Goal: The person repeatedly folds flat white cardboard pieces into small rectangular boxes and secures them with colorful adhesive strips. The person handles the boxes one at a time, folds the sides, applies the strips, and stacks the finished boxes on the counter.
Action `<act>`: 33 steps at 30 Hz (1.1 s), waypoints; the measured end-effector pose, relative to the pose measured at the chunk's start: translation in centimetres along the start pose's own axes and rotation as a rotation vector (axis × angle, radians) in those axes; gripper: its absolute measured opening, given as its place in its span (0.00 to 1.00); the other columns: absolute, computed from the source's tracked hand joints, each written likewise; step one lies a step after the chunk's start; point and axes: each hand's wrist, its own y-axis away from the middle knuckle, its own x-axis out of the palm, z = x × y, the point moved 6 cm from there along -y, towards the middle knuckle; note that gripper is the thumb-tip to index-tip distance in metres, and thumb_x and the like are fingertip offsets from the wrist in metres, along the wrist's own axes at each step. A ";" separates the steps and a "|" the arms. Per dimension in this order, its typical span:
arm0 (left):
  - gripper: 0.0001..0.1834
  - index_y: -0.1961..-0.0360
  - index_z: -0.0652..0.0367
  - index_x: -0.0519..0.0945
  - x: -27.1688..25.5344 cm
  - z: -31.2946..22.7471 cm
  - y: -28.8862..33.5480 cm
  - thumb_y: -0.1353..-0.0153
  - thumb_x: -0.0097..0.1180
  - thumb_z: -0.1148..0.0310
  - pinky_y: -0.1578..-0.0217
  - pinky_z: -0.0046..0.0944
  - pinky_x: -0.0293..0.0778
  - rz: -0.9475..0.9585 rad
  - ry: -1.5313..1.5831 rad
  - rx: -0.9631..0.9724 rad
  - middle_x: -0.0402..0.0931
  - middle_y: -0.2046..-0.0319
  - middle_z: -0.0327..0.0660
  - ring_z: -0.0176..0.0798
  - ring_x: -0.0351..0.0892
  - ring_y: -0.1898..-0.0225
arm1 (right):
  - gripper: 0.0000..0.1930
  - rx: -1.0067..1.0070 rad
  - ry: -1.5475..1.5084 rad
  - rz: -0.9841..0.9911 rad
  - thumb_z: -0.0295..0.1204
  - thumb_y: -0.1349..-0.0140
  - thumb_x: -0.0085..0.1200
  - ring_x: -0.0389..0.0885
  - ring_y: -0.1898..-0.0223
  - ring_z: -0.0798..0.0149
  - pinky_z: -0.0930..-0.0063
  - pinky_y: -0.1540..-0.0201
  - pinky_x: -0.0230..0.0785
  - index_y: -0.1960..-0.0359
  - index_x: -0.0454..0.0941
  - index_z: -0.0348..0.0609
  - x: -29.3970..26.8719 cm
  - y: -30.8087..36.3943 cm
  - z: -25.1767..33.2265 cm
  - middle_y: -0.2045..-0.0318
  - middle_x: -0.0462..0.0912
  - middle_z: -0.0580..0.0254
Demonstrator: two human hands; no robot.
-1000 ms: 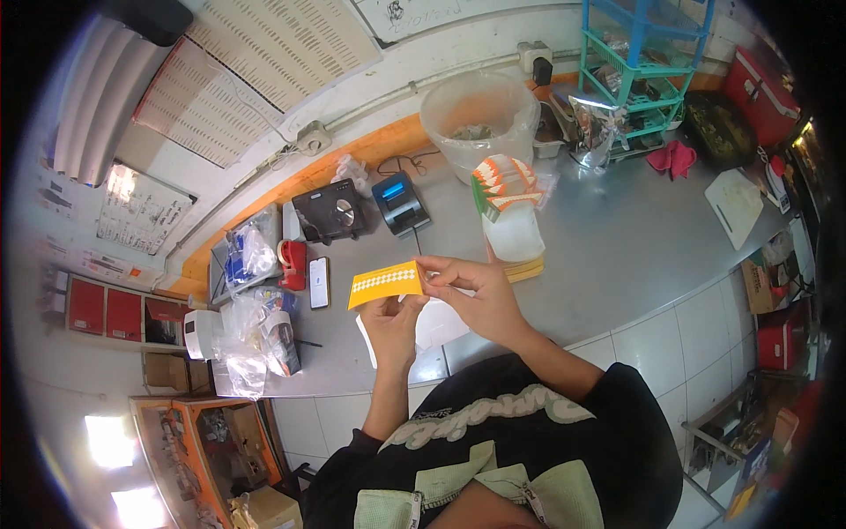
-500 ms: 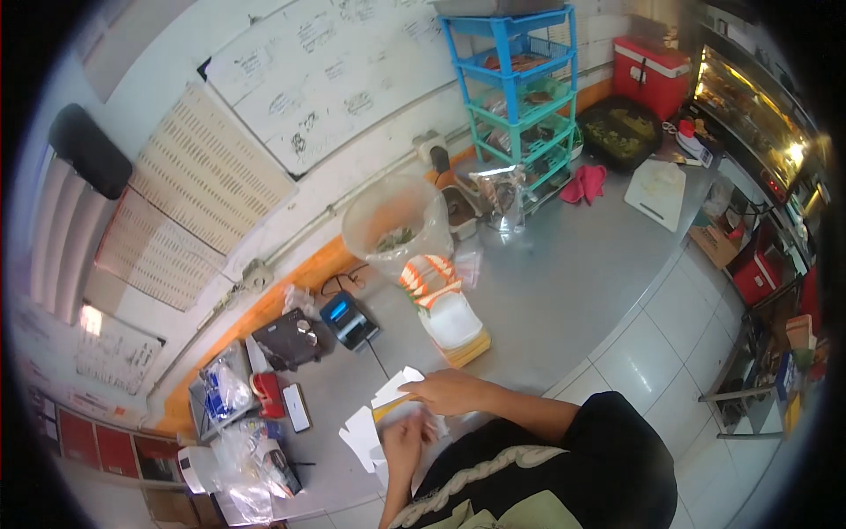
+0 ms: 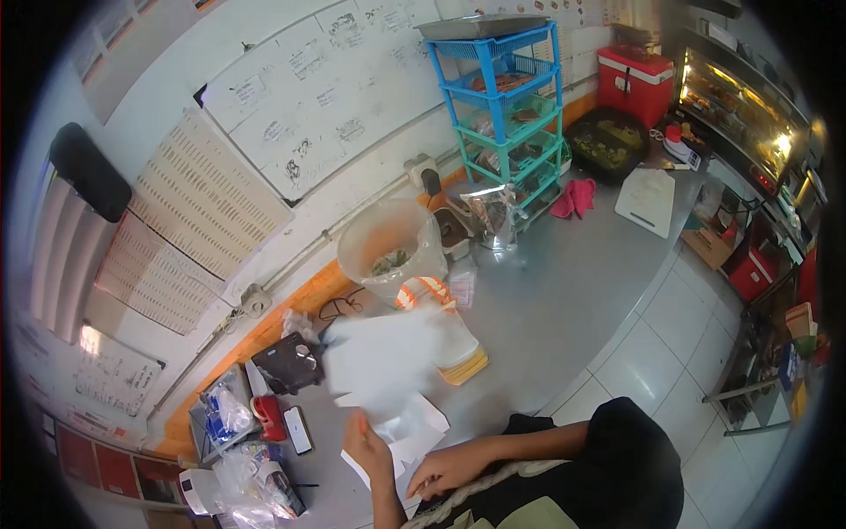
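Observation:
A white cardboard box blank [image 3: 407, 432] lies spread at the table's near edge, with folded flaps. Above it a broad white panel [image 3: 381, 353], smeared by motion, stands up toward the wall; it looks like part of the same cardboard. My left hand [image 3: 370, 448] is upright at the blank's left side, its fingertips blurred against the white. My right hand [image 3: 441, 472] sits low at the near right edge, fingers loosely bent and apart, with nothing visible in them. Behind the panel is a stack of yellow-edged white cartons [image 3: 465, 361], partly hidden, with an orange-striped flap [image 3: 425, 292].
A plastic-lined bin [image 3: 392, 256] stands by the wall. Left lie a phone [image 3: 299, 430], a red tape dispenser [image 3: 269, 419] and plastic bags [image 3: 242, 472]. Farther right are a tiered rack [image 3: 502, 115], a pink cloth [image 3: 575, 198] and a white cutting board [image 3: 646, 201].
The cardboard, earlier held compactly between both hands with yellow showing, is now spread out, its white panel swung up. My right hand has dropped toward my body; my left has shifted left.

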 end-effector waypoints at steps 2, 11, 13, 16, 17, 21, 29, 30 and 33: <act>0.14 0.54 0.65 0.81 1.0 -1.4 1.1 0.42 0.53 0.78 0.59 0.49 0.74 0.296 0.014 0.074 0.79 0.62 0.53 0.58 0.78 0.61 | 0.22 -0.179 -0.007 -0.250 0.32 0.29 0.51 0.78 0.52 0.61 0.63 0.46 0.69 0.36 0.70 0.40 -1.3 1.5 3.2 0.51 0.81 0.54; 0.07 0.57 0.68 0.74 1.8 -1.0 5.6 0.34 0.57 0.81 0.46 0.35 0.75 0.772 0.602 -0.402 0.85 0.57 0.51 0.39 0.83 0.48 | 0.10 0.080 0.792 -0.606 0.31 0.43 0.60 0.79 0.56 0.50 0.56 0.49 0.66 0.59 0.81 0.45 -8.3 5.6 -3.4 0.61 0.79 0.57; 0.05 0.59 0.68 0.76 1.5 0.1 4.8 0.34 0.57 0.80 0.48 0.34 0.76 0.987 0.704 -0.417 0.85 0.57 0.50 0.39 0.84 0.50 | 0.07 -0.028 0.773 -0.532 0.31 0.42 0.58 0.79 0.59 0.50 0.56 0.51 0.68 0.62 0.81 0.47 -8.4 6.0 -2.3 0.63 0.78 0.58; 0.05 0.60 0.68 0.79 1.2 0.1 3.4 0.32 0.57 0.75 0.57 0.30 0.77 1.039 0.786 -0.594 0.86 0.61 0.45 0.34 0.84 0.59 | 0.05 -0.010 0.951 -0.477 0.31 0.39 0.56 0.79 0.61 0.51 0.58 0.55 0.70 0.66 0.82 0.47 -7.9 5.5 -0.9 0.64 0.78 0.58; 0.06 0.59 0.68 0.80 1.4 0.8 3.2 0.32 0.58 0.74 0.59 0.29 0.77 0.974 0.793 -0.687 0.86 0.62 0.44 0.32 0.84 0.61 | 0.05 0.028 1.045 -0.469 0.31 0.38 0.55 0.80 0.62 0.52 0.58 0.57 0.71 0.68 0.82 0.46 -7.9 5.2 -0.4 0.64 0.78 0.58; 0.06 0.62 0.66 0.82 2.7 0.7 2.8 0.32 0.59 0.72 0.65 0.27 0.74 0.689 0.719 -0.770 0.85 0.65 0.41 0.27 0.80 0.68 | 0.08 -0.085 1.301 -0.581 0.31 0.38 0.53 0.80 0.62 0.54 0.64 0.58 0.73 0.62 0.79 0.41 -5.6 2.9 1.7 0.62 0.79 0.60; 0.03 0.66 0.63 0.81 2.6 -0.7 1.8 0.40 0.63 0.77 0.62 0.31 0.76 0.623 0.447 -0.493 0.86 0.59 0.46 0.31 0.83 0.64 | 0.10 -0.059 1.095 -0.785 0.29 0.39 0.52 0.80 0.57 0.57 0.64 0.55 0.72 0.56 0.76 0.47 -7.1 3.3 0.4 0.60 0.79 0.62; 0.04 0.66 0.62 0.81 2.4 -0.9 1.8 0.42 0.64 0.78 0.62 0.33 0.77 0.620 0.326 -0.384 0.86 0.58 0.47 0.34 0.84 0.63 | 0.10 -0.088 1.080 -0.816 0.29 0.39 0.52 0.80 0.56 0.58 0.64 0.54 0.72 0.55 0.76 0.48 -7.0 3.3 0.4 0.60 0.80 0.61; 0.07 0.66 0.61 0.81 1.1 -8.3 -1.1 0.47 0.65 0.77 0.60 0.39 0.78 0.412 -0.103 0.348 0.85 0.57 0.47 0.45 0.86 0.60 | 0.16 0.153 0.806 -0.789 0.31 0.41 0.58 0.79 0.54 0.55 0.62 0.51 0.71 0.50 0.74 0.48 -8.2 2.5 -1.1 0.59 0.79 0.61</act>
